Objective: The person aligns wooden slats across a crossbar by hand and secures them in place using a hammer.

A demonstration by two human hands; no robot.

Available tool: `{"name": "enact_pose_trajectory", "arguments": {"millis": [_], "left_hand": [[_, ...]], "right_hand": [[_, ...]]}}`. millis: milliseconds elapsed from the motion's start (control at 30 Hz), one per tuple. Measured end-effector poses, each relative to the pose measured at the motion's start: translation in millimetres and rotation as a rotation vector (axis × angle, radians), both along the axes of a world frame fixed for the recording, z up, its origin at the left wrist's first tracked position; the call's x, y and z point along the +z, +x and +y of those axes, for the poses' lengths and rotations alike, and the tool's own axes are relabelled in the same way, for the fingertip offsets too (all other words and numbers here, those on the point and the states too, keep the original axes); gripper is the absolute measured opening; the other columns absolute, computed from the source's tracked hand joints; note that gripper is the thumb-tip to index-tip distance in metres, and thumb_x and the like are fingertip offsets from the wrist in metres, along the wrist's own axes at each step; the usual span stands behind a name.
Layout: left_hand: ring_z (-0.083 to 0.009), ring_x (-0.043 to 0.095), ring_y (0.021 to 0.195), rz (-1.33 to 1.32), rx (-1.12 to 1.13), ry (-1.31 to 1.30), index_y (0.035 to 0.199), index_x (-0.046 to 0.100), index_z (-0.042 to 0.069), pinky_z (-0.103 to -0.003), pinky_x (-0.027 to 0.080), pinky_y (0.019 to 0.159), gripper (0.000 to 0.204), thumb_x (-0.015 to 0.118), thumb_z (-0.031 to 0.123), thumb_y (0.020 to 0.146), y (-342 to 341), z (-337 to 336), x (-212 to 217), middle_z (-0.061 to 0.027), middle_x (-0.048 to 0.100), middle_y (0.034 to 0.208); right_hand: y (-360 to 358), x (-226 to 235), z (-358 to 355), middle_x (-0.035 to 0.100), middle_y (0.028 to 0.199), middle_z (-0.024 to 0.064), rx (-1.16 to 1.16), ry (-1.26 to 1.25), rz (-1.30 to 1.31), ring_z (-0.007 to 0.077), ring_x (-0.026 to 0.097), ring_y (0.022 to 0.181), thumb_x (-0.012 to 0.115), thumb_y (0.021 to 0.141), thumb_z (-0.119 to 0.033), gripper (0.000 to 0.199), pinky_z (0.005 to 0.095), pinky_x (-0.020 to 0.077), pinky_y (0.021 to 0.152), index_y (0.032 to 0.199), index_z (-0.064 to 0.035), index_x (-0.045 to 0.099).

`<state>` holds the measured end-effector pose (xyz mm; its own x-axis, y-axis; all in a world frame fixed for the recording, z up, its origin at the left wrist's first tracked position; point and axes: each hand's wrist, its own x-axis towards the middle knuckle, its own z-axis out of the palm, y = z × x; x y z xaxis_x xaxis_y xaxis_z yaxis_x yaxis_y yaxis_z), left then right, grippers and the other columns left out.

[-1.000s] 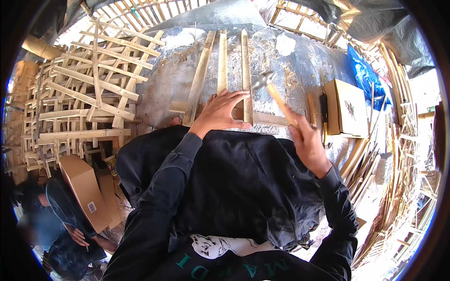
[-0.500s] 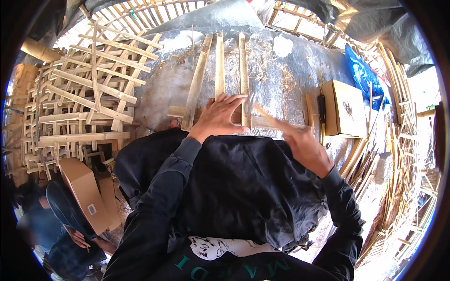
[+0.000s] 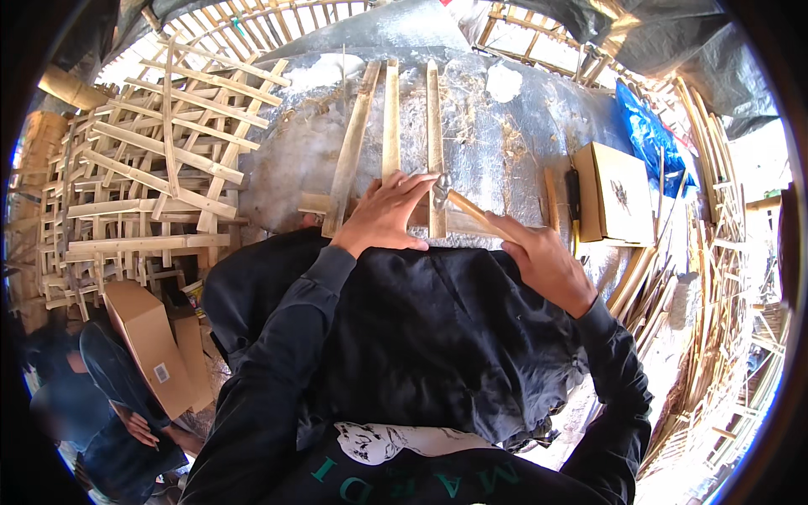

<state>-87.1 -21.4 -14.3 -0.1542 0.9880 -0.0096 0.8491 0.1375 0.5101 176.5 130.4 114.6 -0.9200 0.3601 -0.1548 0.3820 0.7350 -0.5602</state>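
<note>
My right hand (image 3: pixel 551 268) grips a hammer by its wooden handle (image 3: pixel 473 209). The hammer's metal head (image 3: pixel 441 190) is at the right-hand bamboo slat (image 3: pixel 434 114), close to my left fingertips. My left hand (image 3: pixel 379 215) lies over the slats, fingers stretched forward and thumb apart; any nail under the hammer head is too small to make out. Beside that slat lie a middle slat (image 3: pixel 391 109) and a slightly slanted left slat (image 3: pixel 352 151). Their near ends rest across a crosswise slat (image 3: pixel 315 203), partly covered by my hand.
Crossed bamboo lattices (image 3: pixel 160 181) are stacked at left. On the right stand a cardboard box (image 3: pixel 614 194), a dark-handled tool (image 3: pixel 574 198), blue plastic (image 3: pixel 648 135) and bundled strips (image 3: pixel 703 320). Another person (image 3: pixel 126 412) sits at lower left beside a carton (image 3: pixel 151 353).
The hammer, blurred before, now shows sharply with its head down at the right-hand slat. My left thumb has drawn back toward me, off that slat's near end.
</note>
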Motion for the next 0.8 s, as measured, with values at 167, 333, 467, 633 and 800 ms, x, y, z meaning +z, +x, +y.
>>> {"name": "enact_pose_trajectory", "arguments": {"millis": [167,333,467,633,800], "left_hand": [[-0.0280,0.046,0.147,-0.091,-0.028,-0.018,0.163,0.044,0.024,-0.059,0.034,0.125,0.114,0.101,0.033,0.064,2.3,4.2,17.7,0.0025,0.051,0.161],[-0.0275,0.046,0.148,-0.062,0.012,-0.034,0.163,0.046,0.022,-0.059,0.033,0.126,0.112,0.100,0.034,0.065,4.4,4.5,15.5,0.0037,0.052,0.161],[-0.0273,0.045,0.149,-0.069,0.000,-0.040,0.162,0.048,0.019,-0.058,0.033,0.127,0.111,0.099,0.037,0.066,0.6,3.4,16.2,0.0023,0.052,0.161],[-0.0286,0.046,0.147,-0.103,-0.035,0.029,0.158,0.055,0.015,-0.056,0.034,0.127,0.106,0.098,0.045,0.066,-1.9,2.9,8.0,-0.0010,0.055,0.161],[-0.0290,0.047,0.146,-0.025,-0.032,-0.007,0.156,0.057,0.015,-0.057,0.034,0.127,0.103,0.097,0.048,0.066,0.0,3.9,7.2,0.0003,0.054,0.163]], "right_hand": [[-9.4,10.0,-0.7,0.069,0.128,0.0323,-0.080,0.001,0.329,0.0494,0.069,0.111,0.064,0.101,0.002,0.047,0.0508,0.0572,0.092,0.148,-0.0038,0.061],[7.7,-17.3,-4.9,0.069,0.124,0.0329,0.044,-0.022,0.147,0.0493,0.069,0.112,0.064,0.101,0.004,0.046,0.0517,0.0566,0.093,0.147,-0.0040,0.062],[-2.4,12.1,-6.1,0.072,0.119,0.0312,-0.004,0.005,0.068,0.0492,0.069,0.110,0.064,0.101,0.004,0.047,0.0515,0.0569,0.092,0.147,-0.0067,0.062],[-8.7,14.6,-14.2,0.072,0.114,0.0320,-0.191,0.018,0.393,0.0505,0.068,0.110,0.063,0.104,0.001,0.047,0.0474,0.0592,0.087,0.150,-0.0088,0.062],[6.1,-5.2,-3.8,0.073,0.107,0.0324,-0.001,0.019,0.090,0.0492,0.071,0.106,0.065,0.102,0.000,0.047,0.0495,0.0582,0.090,0.148,-0.0090,0.064]]}}
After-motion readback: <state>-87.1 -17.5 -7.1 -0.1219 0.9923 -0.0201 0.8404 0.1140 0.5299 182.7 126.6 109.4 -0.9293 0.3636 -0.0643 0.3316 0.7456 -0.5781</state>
